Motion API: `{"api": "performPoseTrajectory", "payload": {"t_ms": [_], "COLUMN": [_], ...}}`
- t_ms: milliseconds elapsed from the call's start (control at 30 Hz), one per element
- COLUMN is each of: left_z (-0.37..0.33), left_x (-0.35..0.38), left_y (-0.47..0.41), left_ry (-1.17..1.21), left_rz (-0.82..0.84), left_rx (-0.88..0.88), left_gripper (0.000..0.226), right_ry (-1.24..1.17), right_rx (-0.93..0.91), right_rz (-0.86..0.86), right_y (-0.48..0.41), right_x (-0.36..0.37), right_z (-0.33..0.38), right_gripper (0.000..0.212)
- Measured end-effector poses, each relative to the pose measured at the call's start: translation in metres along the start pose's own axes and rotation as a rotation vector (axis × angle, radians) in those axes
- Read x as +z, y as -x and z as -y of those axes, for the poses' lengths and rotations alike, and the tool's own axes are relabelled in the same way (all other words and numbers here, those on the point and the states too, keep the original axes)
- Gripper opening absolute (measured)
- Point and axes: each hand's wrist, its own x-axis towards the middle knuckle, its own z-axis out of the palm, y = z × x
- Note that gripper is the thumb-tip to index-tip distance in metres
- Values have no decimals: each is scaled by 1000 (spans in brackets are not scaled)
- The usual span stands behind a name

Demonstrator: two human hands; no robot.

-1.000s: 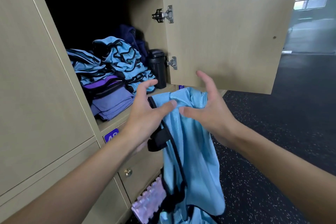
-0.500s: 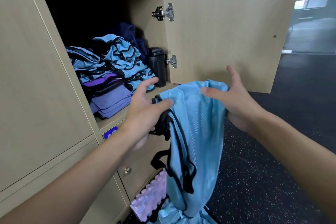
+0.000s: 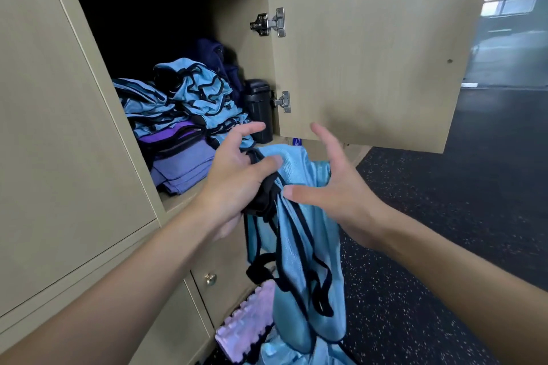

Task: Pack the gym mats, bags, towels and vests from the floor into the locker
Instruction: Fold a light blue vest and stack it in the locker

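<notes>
left hand (image 3: 237,175) clenches the blue vest (image 3: 314,216) by its black-trimmed top; right hand (image 3: 341,195), at its 3 o'clock, splays straight fingers wide beside the fabric

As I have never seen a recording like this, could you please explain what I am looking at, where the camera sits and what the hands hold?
No machine: a person wears a wide-angle camera on the head, looking down at two bare hands. The left hand grips the bunched top of a light blue vest with black trim; the right hand is spread open beside it. The open locker holds a pile of blue vests, purple folded cloths and a dark bottle. A pink ridged mat lies on the floor.
</notes>
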Motion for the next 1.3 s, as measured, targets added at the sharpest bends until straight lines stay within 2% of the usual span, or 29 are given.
{"api": "performPoseTrajectory", "payload": {"t_ms": [67,233,300,433,567,667,733,900,967,1033,1133,1200,1300], "left_z": [1,19,27,34,29,16,8,-1,-2,-1,2,2,1], "left_x": [2,11,19,28,22,10,0,-12,-14,-16,-16,-16,-19], "left_y": [-1,11,18,20,9,2,-2,-9,-10,-11,-10,-9,-7], "left_ry": [-9,-94,-112,-66,116,144,161,91,72,60,46,45,80], "left_rz": [-11,23,50,-49,-127,-175,-211,-252,-243,-257,-288,-313,-246], "left_rx": [6,12,0,28,3,2,-39,-34,-26,-20,-12,-12,-53], "left_gripper": [54,109,119,109,90,75,64,41,43,47,54,59,91], "right_ry": [54,49,13,18,-22,38,28,7,-8,-41,16,70,55], "right_rx": [15,0,0,23,98,130,120,98,95,93,130,124,84], "right_rz": [-51,-205,-246,-266,-142,-91,-177,-366,-436,-471,-262,-153,-205], "right_y": [-3,-11,-14,-19,-22,-23,-24,-25,-25,-25,-20,-18,-20], "right_x": [0,-4,-6,-5,-17,-32,-40,-45,-44,-45,-41,-37,-39], "right_z": [1,0,-2,-5,-1,-1,0,1,2,3,1,-3,-7], "right_gripper": [96,88,89,92,100,102,93,52,40,39,67,76,56]}}
